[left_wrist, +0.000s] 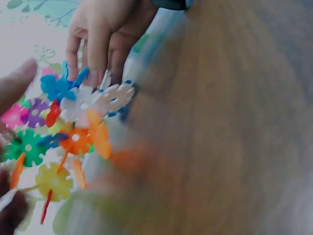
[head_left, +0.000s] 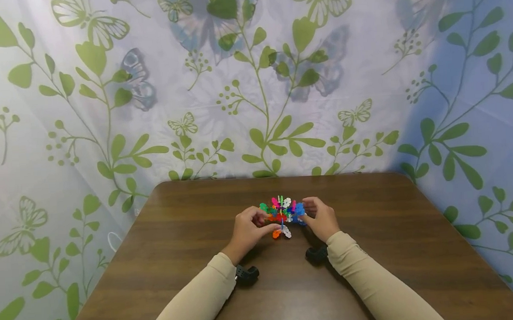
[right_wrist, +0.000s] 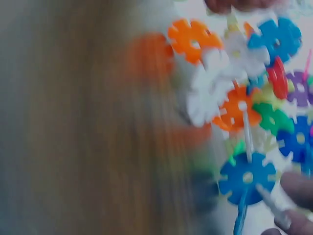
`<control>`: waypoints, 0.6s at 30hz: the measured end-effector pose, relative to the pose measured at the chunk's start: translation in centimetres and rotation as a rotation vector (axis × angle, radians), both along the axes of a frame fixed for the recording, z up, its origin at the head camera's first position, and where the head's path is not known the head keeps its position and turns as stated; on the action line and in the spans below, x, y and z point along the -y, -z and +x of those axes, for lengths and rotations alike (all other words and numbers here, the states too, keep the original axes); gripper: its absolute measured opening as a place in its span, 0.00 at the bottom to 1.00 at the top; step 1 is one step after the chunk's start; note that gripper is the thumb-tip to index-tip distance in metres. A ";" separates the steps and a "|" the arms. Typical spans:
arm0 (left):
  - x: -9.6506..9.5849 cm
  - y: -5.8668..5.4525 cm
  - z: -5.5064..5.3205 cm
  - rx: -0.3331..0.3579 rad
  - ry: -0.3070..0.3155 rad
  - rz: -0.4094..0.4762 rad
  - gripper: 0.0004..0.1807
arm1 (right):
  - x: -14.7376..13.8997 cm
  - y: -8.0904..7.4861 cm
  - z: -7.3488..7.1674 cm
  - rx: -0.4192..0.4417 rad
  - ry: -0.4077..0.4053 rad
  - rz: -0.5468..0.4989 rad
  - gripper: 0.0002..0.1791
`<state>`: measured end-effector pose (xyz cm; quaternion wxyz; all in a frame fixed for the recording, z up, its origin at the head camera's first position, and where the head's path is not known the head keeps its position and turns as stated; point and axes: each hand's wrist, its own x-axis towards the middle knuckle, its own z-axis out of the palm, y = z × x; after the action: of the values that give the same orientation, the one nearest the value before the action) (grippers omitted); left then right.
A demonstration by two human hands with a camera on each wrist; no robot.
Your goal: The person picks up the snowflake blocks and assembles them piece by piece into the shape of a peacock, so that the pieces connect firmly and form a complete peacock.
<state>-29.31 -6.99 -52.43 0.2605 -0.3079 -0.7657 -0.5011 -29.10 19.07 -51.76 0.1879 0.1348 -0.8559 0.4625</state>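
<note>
Several bright plastic flower-shaped discs, slotted together, make one cluster (head_left: 281, 211) between the two hands above the table. From the left, the left hand (head_left: 248, 230) grips it, thumb beneath the near edge and fingers curled at the side. On the opposite side the right hand (head_left: 322, 218) holds the blue discs. In the right wrist view, right fingertips (right_wrist: 298, 188) pinch a thin white disc seen edge-on, beside a blue disc (right_wrist: 234, 178). The left wrist view shows a yellow disc (left_wrist: 54, 181) near the left fingers and a green disc (left_wrist: 29, 147) above it.
A brown wooden table (head_left: 189, 207) reaches back to a hanging cloth (head_left: 218, 104) printed with leaves and butterflies. Black wrist devices, a left one (head_left: 247, 275) and a right one (head_left: 316, 255), sit under the forearms. The table reflects some orange discs.
</note>
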 end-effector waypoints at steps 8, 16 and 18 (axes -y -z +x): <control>1.5 0.1 -1.0 0.133 -0.116 -0.028 0.34 | -1.0 0.0 -0.3 0.009 -0.103 0.051 0.23; 2.7 0.2 -1.6 0.357 0.012 -0.125 0.41 | -1.5 -0.1 -0.3 0.050 -0.144 0.051 0.29; 3.3 0.2 -1.9 0.379 0.038 -0.129 0.42 | -1.7 -0.2 -0.4 0.058 -0.154 0.047 0.30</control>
<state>-31.24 -10.24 -52.60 0.0820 -0.2382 -0.8256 -0.5049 -29.51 20.75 -51.54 0.1234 0.1912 -0.8587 0.4591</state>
